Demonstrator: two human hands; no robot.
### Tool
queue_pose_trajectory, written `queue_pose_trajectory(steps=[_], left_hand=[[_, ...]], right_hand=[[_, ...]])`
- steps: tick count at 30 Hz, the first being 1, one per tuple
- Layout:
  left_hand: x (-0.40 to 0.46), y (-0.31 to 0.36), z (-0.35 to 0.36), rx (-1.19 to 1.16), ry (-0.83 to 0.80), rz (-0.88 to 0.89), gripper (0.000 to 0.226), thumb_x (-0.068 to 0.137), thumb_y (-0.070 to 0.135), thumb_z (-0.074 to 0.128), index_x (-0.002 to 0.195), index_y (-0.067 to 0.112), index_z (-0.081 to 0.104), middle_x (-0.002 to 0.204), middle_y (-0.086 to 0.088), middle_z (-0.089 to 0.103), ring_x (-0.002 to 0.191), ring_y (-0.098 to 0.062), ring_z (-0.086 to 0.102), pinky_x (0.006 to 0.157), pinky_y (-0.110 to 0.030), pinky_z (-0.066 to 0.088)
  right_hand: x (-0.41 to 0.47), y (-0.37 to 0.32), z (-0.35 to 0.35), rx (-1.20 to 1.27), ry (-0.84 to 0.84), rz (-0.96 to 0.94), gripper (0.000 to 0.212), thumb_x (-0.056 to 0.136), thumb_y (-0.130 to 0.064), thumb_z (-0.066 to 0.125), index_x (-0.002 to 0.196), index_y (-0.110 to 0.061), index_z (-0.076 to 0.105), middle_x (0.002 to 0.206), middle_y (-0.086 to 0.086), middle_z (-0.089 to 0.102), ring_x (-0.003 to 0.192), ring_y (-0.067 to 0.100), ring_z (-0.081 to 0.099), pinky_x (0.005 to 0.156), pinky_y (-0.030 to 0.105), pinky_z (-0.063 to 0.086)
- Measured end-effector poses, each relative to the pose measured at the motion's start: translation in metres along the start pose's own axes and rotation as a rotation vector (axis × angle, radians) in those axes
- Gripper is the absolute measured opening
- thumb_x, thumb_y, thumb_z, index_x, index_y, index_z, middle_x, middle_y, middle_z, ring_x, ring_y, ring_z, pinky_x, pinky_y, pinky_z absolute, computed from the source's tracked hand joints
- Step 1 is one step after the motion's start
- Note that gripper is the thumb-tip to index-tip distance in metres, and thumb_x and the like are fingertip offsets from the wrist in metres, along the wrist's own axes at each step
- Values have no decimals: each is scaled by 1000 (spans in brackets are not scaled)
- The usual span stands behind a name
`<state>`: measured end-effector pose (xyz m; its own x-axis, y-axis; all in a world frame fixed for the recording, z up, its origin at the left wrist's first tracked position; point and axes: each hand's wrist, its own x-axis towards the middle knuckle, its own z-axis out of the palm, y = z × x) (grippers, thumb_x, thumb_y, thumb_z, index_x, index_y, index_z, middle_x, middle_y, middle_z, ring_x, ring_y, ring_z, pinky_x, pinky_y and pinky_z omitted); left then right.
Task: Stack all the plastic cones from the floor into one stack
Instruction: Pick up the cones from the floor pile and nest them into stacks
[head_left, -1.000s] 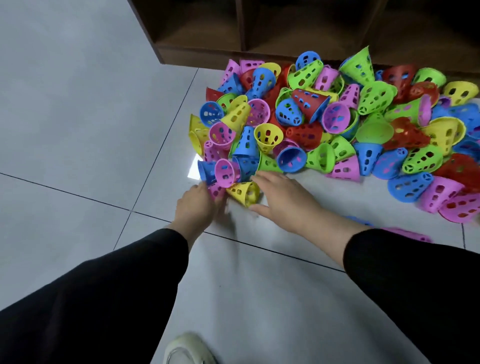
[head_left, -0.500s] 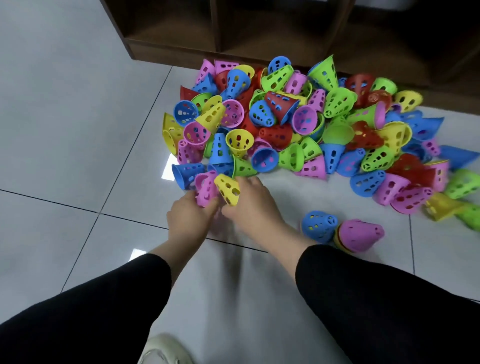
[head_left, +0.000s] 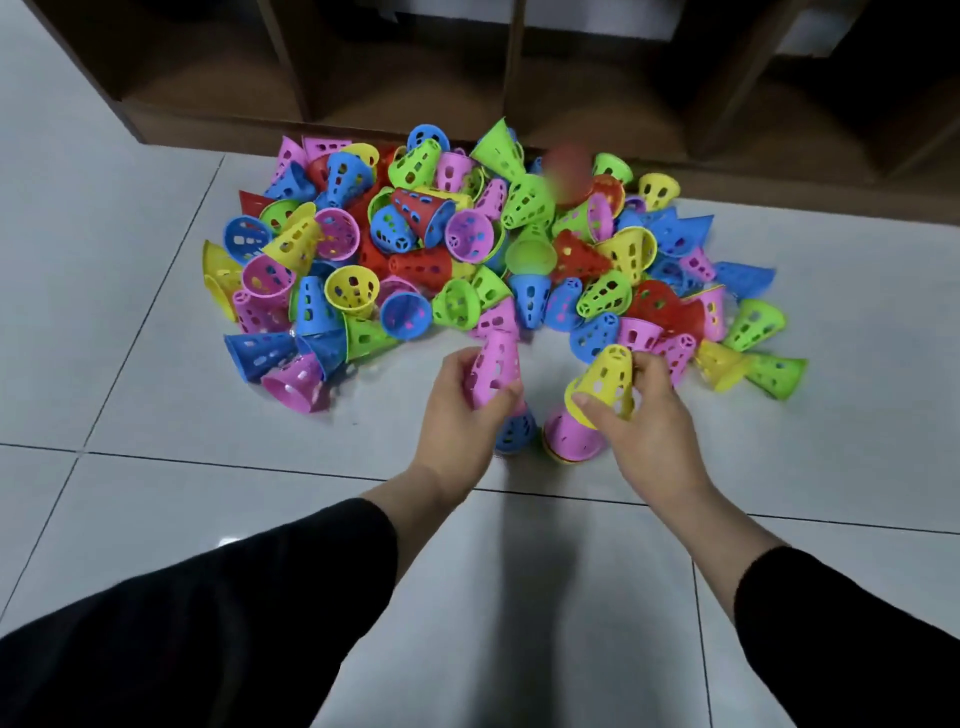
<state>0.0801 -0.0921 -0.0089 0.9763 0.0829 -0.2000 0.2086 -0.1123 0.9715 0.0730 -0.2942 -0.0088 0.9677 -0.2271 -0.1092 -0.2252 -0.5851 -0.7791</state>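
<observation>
Head view, left hand (head_left: 457, 410) gripping pink cone (head_left: 496, 366), right hand (head_left: 644, 421) gripping yellow cone (head_left: 608, 382)

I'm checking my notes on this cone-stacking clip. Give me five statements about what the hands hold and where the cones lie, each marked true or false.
1. The left hand grips a pink cone. True.
2. The right hand is empty. False: it holds a yellow cone.
3. The big pile of cones lies on the tiled floor in front of a brown shelf unit. True.
4. Every cone in the pile is yellow. False: there are blue, green, red, pink and yellow ones.
5. The two held cones are already nested together. False: they are apart, one in each hand.
</observation>
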Motion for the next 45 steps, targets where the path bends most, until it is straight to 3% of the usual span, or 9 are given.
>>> queue_pose_trajectory(steps=[5,9,12,19,24,28,32,38,45], left_hand=[[-8,-28,13,235,-93,-32,35,86,21,71,115,26,51,109,14,63,100,-5,62,81,-12,45],[2,-42,11,654,-100,19,47,84,29,71,125,24,50,115,1,65,105,-24,58,89,-37,46],[18,-41,14,802,-214,91,54,84,36,70,134,27,51,125,2,60,111,-25,54,92,-40,44],[66,-26,27,742,-213,135,26,88,23,66,112,14,59,112,-4,57,98,-28,56,79,-39,45],[88,-21,20,678,-145,189,43,93,42,62,128,18,58,125,-4,60,112,-25,55,90,-36,46],[123,-21,-11,801,20,332,42,98,25,56,137,10,54,130,-13,58,116,-33,56,96,-44,46],[156,-25,-32,1211,-143,268,57,90,24,63,143,19,47,147,-17,41,126,-39,47,101,-50,45],[172,-35,-35,1500,-162,361,33,91,42,62,118,23,66,115,-6,59,110,-31,53,92,-45,41],[167,-28,-44,1126,-19,492,37,95,48,57,100,11,61,91,-10,61,86,-33,55,75,-43,45]], right_hand=[[-10,30,17,-273,-110,57,56,79,-40,80,123,-21,52,113,8,65,106,32,59,86,43,48],[-7,47,23,-242,-103,0,46,80,-29,81,119,-20,58,115,2,59,106,27,55,85,37,46],[7,49,32,-213,-120,17,46,81,-27,79,121,-20,57,114,1,59,101,24,57,79,31,44],[53,27,46,-310,-148,26,52,85,-39,74,129,-21,52,113,7,63,109,28,55,86,42,48],[70,22,34,-202,-144,-87,77,84,-72,47,137,-17,50,134,3,57,126,22,48,105,42,41],[111,34,14,-300,-47,-125,53,99,-43,52,141,-11,50,138,8,55,129,26,49,108,37,39],[148,42,11,-601,-165,-131,54,96,-26,63,144,-5,48,145,16,48,133,34,45,114,42,34],[155,46,21,-628,-136,-82,38,92,-23,70,122,-1,62,123,19,54,109,38,55,98,44,45],[143,50,23,-550,-120,-119,33,90,-24,70,118,-11,60,114,11,61,99,33,61,76,40,50]])
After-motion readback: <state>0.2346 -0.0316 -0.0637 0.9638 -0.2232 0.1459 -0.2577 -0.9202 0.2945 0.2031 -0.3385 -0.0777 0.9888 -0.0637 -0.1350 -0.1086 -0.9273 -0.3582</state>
